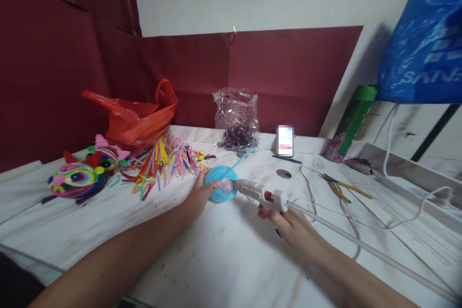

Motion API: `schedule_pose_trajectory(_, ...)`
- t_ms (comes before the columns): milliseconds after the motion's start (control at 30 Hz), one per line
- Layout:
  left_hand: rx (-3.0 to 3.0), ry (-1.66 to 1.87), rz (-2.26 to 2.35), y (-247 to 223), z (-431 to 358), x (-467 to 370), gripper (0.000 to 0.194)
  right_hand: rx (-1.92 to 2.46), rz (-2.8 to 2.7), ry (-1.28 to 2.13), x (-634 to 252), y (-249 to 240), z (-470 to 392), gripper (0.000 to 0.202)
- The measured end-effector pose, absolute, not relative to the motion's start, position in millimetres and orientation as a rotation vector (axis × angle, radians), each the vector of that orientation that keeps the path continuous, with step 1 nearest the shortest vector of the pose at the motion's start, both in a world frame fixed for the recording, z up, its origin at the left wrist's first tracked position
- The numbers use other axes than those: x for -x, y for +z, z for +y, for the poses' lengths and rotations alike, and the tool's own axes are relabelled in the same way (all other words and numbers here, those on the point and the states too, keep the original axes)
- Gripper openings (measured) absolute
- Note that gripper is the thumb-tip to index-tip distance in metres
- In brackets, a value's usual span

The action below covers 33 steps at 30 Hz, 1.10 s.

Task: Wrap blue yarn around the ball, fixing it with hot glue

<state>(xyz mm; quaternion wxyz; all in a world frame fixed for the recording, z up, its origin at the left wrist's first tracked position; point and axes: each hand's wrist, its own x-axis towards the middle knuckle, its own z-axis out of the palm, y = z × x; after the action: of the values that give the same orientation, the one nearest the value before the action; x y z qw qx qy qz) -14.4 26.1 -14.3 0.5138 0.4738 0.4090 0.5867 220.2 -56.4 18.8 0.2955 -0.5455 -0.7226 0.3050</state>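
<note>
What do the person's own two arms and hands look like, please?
The ungloved left hand and ungloved right hand are bare. The tapering left forearm and tapering right forearm show no sleeve, watch or bracelet. Rings or nail polish are too small to tell.

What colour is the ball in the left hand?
The ball is light blue, with a paler, clear-looking round piece on it; the head view shows it best.
</note>
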Motion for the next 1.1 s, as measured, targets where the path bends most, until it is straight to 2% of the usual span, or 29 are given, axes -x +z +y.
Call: schedule_pose_trajectory(1100,-1.153,1.363,0.911,-14.0,23.5,14.1,0.054,1.421,-1.967,0.699,-218.9,20.4,-60.7,0.038)
